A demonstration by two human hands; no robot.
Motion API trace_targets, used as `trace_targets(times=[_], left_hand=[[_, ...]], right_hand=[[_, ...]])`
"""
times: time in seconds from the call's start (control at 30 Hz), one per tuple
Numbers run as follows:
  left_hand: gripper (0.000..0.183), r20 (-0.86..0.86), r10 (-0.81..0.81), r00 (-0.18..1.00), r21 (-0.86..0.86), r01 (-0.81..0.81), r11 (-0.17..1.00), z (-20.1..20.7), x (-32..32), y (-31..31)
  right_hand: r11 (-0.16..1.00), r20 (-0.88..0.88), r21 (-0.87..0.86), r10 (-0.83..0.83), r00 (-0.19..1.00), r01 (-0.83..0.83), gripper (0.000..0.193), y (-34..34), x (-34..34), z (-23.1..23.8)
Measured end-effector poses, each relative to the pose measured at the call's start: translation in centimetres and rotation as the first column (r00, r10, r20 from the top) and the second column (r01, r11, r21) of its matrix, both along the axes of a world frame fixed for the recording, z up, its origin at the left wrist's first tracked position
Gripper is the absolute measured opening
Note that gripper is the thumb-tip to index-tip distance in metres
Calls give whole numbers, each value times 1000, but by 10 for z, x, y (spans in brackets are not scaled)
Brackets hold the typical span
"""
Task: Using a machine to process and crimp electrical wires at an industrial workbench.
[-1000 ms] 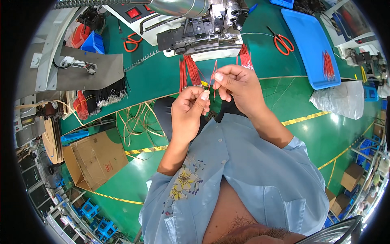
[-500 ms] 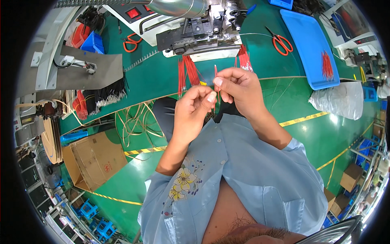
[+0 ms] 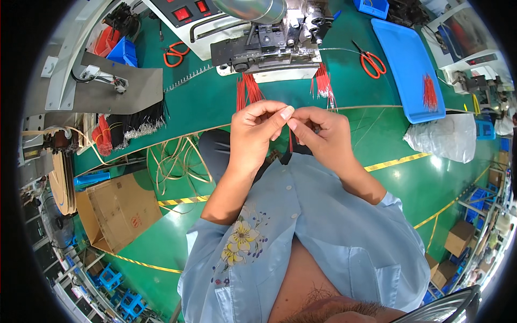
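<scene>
My left hand (image 3: 254, 132) and my right hand (image 3: 325, 135) meet in front of my chest, just off the near edge of the bench. Each is closed in a pinch, thumb against forefinger, and their fingertips touch. A thin red wire (image 3: 291, 142) hangs down between them; its upper end is hidden in the fingers. Beyond the hands stands a bench machine (image 3: 274, 51) of bare metal and black parts. A bundle of red wires (image 3: 249, 89) lies at its front left. Another red wire bundle (image 3: 323, 83), with pale ends, lies at its front right.
Orange-handled scissors (image 3: 371, 63) lie right of the machine, a second orange-handled pair (image 3: 173, 55) left of it. A blue tray (image 3: 396, 51) holds red wires at the right. Black wires (image 3: 145, 123) hang at the left bench edge. A cardboard box (image 3: 126, 207) stands on the floor.
My fingertips have come together, left hand rising toward the right. The wire end that stuck up above my right fingers is now hidden. The whole view has shifted slightly.
</scene>
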State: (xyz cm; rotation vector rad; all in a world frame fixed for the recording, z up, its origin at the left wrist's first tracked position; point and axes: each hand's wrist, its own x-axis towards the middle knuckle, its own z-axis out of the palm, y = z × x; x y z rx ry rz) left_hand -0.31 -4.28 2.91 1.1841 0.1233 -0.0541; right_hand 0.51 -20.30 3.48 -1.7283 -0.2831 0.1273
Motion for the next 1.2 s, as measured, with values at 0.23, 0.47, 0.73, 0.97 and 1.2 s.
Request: trace_targets(times=[0.23,0.47,0.73,0.97,1.2], left_hand=[[13,-12,-56,998,-240,52,969,-6,0,2],[14,13,-99,995,-263,99,960,-13,-4,0],[13,42,-163,986,-403,166,900,-12,-14,2],[15,14,-137,991,-452,128,883,-13,-14,-4],[30,-17,-89,996,-343,78,936,-7,-5,-5]], right_hand=[[997,132,-71,-26,991,35,11,4,-2,3],[999,120,-50,18,993,-12,10,-2,-7,8],[999,81,-28,39,996,-37,8,-1,-22,26],[985,205,-173,57,977,-22,10,-3,-11,18],[974,204,-49,-208,957,222,16,6,41,14]])
